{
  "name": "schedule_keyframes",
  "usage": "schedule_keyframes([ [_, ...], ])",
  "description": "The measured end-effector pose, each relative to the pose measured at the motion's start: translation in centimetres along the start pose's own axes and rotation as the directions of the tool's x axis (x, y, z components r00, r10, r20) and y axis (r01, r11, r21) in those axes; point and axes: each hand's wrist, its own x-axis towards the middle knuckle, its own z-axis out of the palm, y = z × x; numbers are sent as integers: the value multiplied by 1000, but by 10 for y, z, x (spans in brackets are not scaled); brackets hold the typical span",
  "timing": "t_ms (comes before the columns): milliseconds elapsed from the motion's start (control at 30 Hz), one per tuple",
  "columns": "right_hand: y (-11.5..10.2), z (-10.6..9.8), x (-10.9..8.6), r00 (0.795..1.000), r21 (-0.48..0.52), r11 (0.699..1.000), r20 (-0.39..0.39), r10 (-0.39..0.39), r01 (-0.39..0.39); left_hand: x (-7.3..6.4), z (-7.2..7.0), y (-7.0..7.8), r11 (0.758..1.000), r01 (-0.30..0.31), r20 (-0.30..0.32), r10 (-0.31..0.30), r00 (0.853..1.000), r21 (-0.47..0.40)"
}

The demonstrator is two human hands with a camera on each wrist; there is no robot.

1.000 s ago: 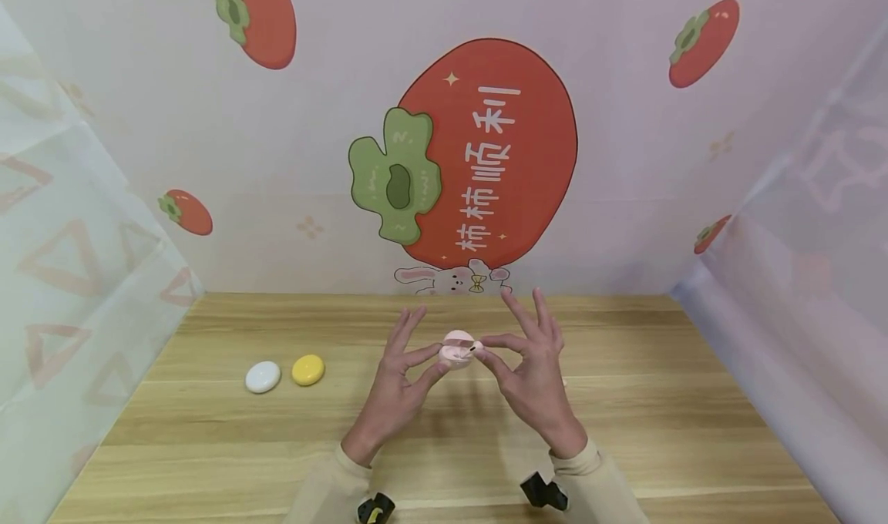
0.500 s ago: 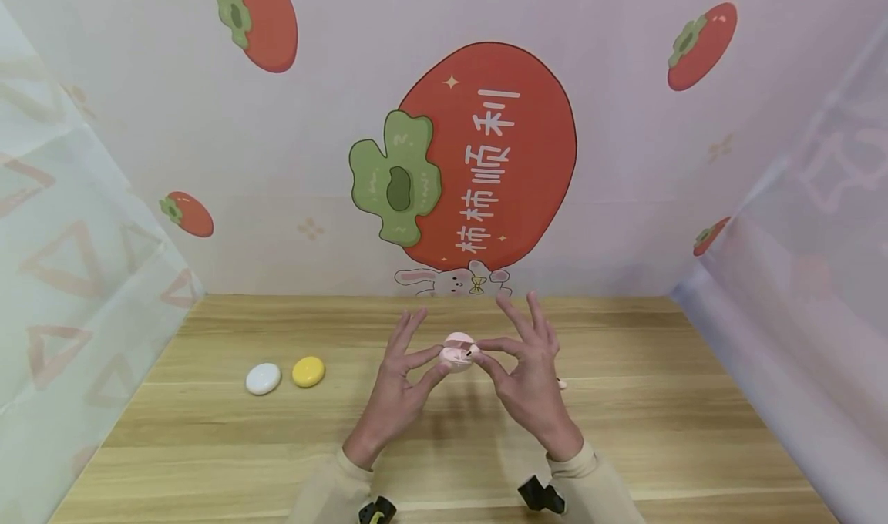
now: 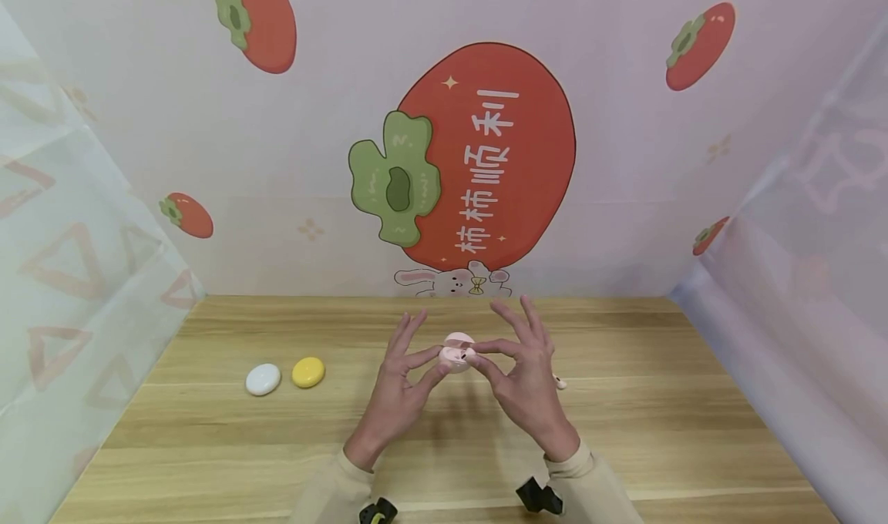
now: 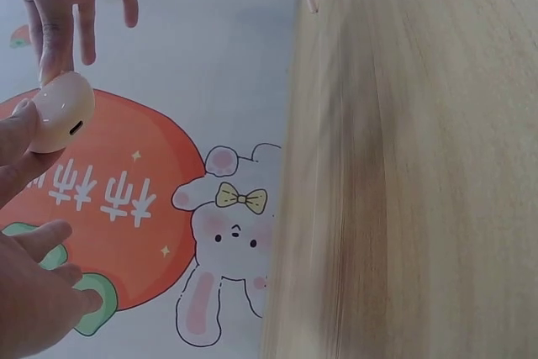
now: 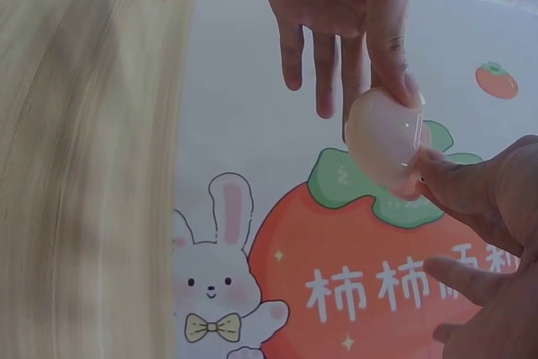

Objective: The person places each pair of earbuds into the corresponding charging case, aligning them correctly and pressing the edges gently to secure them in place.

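Above the table, my left hand [image 3: 395, 394] pinches a pale pink earbud case [image 3: 458, 339] between thumb and index finger, with its lid up. The case's port [image 4: 76, 128] faces the left wrist camera. My right hand [image 3: 532, 391] pinches a small pink earbud [image 3: 464, 355] with a dark spot, right at the case's opening; the fingertips hide most of it. Both hands have their other fingers spread upward. A second pink earbud [image 3: 559, 383] lies on the table beyond the right hand, partly hidden by it in the head view.
On the wooden table [image 3: 666, 431], a glossy white round case [image 3: 263, 379] and a yellow one [image 3: 308, 372] lie side by side at the left. Behind rises a backdrop [image 3: 624, 239] printed with persimmons and a rabbit, and patterned sheets flank both sides.
My right hand has shifted slightly left and brought its earbud over the case's opening. The earbud on the table shows more from behind that hand. My left hand stays about where it was.
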Motion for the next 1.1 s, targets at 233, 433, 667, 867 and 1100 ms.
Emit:
schedule_keyframes([
  [233, 1, 1, 0, 998, 27, 998, 24, 63, -64, 0, -2, 1, 1000, 10, 11, -10, 1000, -9],
  [433, 2, 1, 0, 995, 79, 993, 52, 80, -84, 0, -3, 2, 999, 14, 24, -13, 1000, -34],
  [667, 3, 3, -1, 994, 96, 991, 67, 90, -96, 0, -4, 3, 998, 29, 29, -28, 999, -49],
  [867, 2, 1, 0, 984, 96, 981, 81, 158, -166, 0, -4, 3, 998, 45, 32, -43, 999, -54],
  [1100, 1, -3, 2, 977, 92, 975, 88, 195, -203, 1, -5, 3, 995, 68, 28, -66, 997, -76],
])
